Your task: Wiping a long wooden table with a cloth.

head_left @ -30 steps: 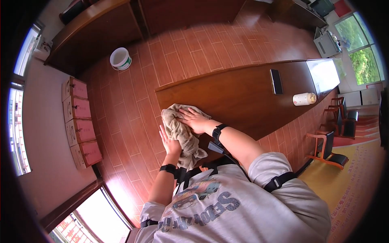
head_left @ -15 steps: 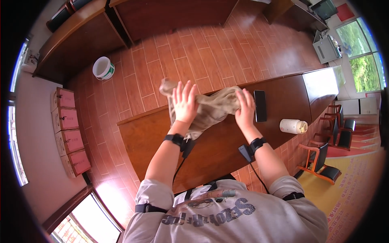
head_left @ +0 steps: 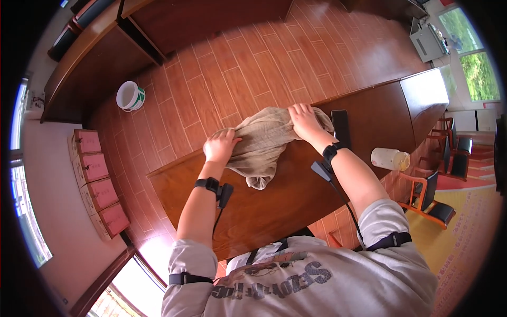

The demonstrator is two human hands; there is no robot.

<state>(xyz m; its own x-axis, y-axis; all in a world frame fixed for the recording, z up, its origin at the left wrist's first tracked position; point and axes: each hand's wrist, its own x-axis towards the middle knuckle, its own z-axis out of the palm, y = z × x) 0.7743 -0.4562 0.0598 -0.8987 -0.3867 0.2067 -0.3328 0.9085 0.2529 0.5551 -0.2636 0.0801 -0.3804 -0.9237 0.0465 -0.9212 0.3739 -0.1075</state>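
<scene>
A crumpled beige cloth [head_left: 264,140] lies along the far edge of the brown wooden table [head_left: 237,216], one fold hanging toward me. My left hand [head_left: 220,145] is closed on its left end, fingers curled over the fabric. At its right part, my right hand [head_left: 304,121] grips the cloth from above, fingers bent into it. Some cloth sticks out beyond the right hand, close to a black phone [head_left: 340,127] lying on the table. Farther right, a pale bottle with a yellowish cap [head_left: 390,158] lies on its side at the near edge.
A white bucket [head_left: 130,96] stands on the tiled floor beyond the table. Pink-fronted boxes [head_left: 95,167] line the left wall. Chairs with black seats [head_left: 441,212] stand at the right. Large wooden furniture [head_left: 87,68] borders the far left.
The cloth has gone from bunched and blurred to more spread out. My left hand has moved left and nearer, my right hand left; both have closed on the fabric. The view has shifted slightly.
</scene>
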